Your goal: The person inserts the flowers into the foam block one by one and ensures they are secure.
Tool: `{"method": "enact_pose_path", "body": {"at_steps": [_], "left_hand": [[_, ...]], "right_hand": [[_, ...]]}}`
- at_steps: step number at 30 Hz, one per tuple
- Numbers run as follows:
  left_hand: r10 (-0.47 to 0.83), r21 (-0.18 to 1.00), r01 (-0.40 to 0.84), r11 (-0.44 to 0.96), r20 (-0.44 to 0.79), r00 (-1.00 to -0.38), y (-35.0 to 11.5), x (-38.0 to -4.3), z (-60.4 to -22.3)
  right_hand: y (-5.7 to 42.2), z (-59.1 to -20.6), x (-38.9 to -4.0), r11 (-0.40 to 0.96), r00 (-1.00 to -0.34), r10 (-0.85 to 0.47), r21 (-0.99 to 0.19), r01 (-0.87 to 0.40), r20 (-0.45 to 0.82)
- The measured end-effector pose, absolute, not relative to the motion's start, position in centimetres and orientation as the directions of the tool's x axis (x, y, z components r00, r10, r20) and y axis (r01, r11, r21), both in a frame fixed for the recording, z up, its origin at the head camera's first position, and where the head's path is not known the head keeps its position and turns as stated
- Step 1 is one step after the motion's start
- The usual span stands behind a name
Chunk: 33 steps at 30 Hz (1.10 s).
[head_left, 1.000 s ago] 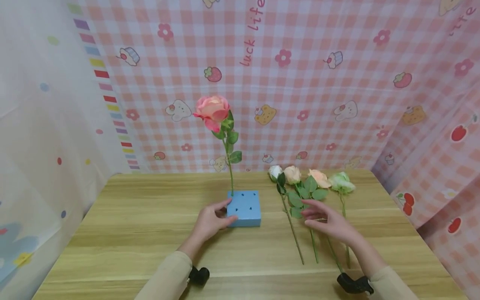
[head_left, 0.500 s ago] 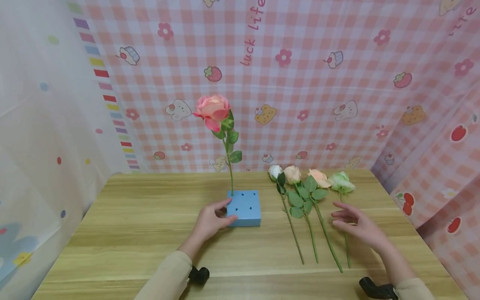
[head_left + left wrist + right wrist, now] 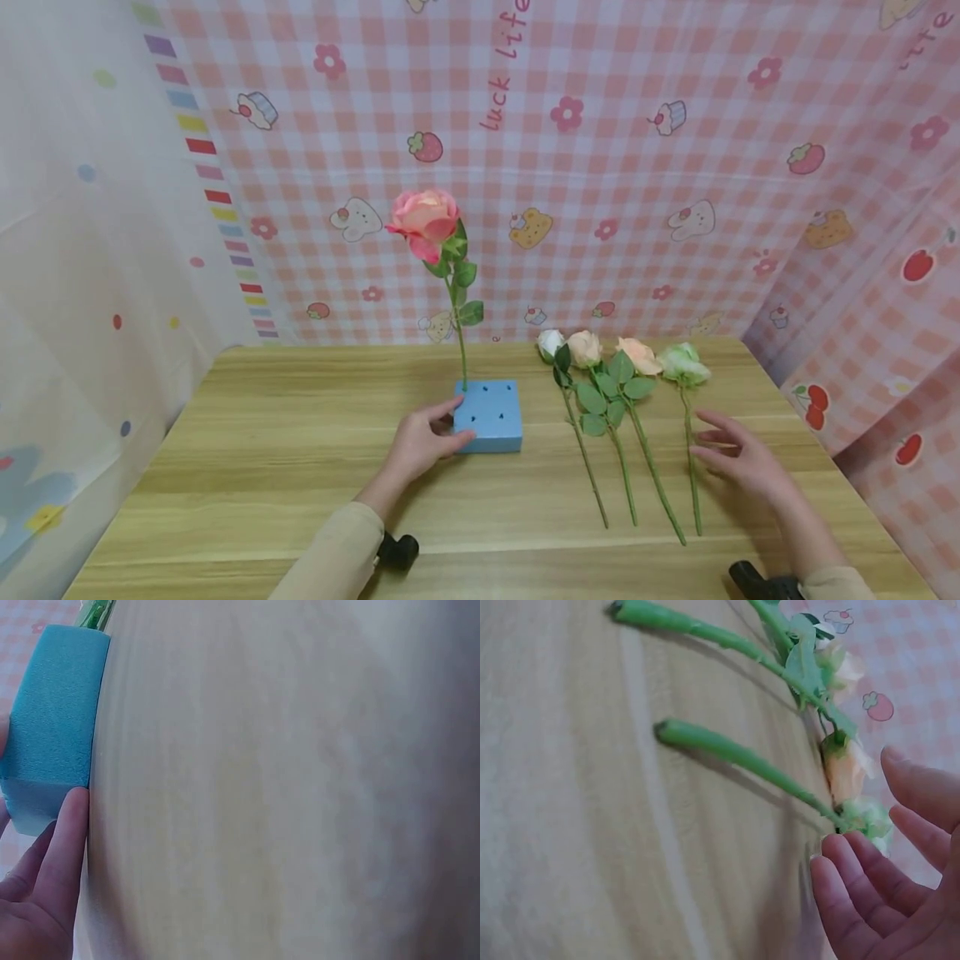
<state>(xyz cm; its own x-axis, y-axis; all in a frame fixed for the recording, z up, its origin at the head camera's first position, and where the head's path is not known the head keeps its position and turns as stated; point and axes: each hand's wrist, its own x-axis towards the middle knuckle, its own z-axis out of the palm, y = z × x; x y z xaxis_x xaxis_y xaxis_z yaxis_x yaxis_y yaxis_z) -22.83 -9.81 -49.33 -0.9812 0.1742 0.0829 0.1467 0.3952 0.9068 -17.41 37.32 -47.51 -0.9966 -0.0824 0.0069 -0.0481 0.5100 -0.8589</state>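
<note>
In the head view my left hand (image 3: 422, 439) holds the left side of a blue foam block (image 3: 491, 410), thumb at its front and fingers toward the back. A tall pink rose (image 3: 425, 221) stands upright in the block's back left corner, and small dark holes show in the top. The left wrist view shows fingers against the block's side (image 3: 56, 712). My right hand (image 3: 742, 454) hovers beside the stem of a pale green rose (image 3: 684, 364), its fingers loosely bent with nothing between them. In the right wrist view the fingertips overlap the green bloom (image 3: 866, 817).
Left of the green rose lie a peach rose (image 3: 639, 357), a cream rose (image 3: 585, 350) and a white rose (image 3: 551, 344), stems toward the front of the wooden table (image 3: 300, 467). A pink checked cloth (image 3: 600, 167) hangs behind the table.
My right hand has moved right, from over the middle stems to beside the green rose's stem. The left hand, the block and the standing pink rose have stayed in place.
</note>
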Motion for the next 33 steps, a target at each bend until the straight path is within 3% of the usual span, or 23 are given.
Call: {"method": "enact_pose_path", "body": {"at_steps": [10, 33], "left_hand": [[0.181, 0.912, 0.143, 0.384, 0.078, -0.98, -9.8, -22.9, -49.4], [0.18, 0.909, 0.156, 0.387, 0.091, -0.979, -9.9, -22.7, -49.1]], "right_hand": [[37.4, -48.0, -17.0, 0.44, -0.992, -0.065, -0.895, 0.073, -0.112], [35.9, -49.0, -16.9, 0.516, -0.992, 0.064, -0.847, 0.129, -0.112]]}}
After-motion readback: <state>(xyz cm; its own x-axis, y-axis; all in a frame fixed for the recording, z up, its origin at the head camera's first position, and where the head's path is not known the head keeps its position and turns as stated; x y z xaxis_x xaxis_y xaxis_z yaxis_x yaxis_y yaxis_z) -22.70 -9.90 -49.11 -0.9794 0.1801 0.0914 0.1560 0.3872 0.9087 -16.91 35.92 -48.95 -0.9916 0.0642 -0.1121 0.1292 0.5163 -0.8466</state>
